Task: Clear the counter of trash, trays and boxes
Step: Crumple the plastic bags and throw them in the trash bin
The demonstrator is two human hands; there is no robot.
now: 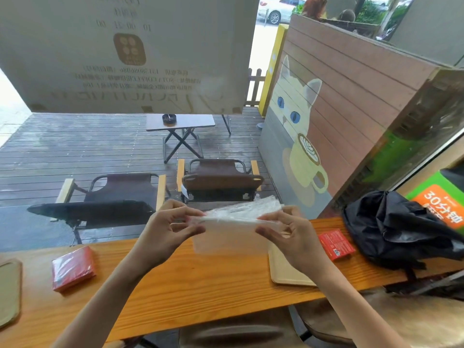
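Observation:
A clear plastic bag [233, 229] hangs stretched between my hands above the wooden counter [190, 287]. My left hand [173, 222] pinches its left top edge and my right hand [283, 229] pinches its right top edge. A beige tray [283, 270] lies on the counter under my right wrist, partly hidden by it. A red box [336, 243] lies just right of that tray. A second red box in clear wrap [72, 267] lies on the counter to the left. Another beige tray [8, 295] shows at the far left edge.
A black bag [399, 227] sits at the counter's right end, beside a green and orange sign [442, 204]. Beyond the window are two folding chairs [221, 179], a small table [180, 121] and a deck. A stool [238, 332] stands below the counter.

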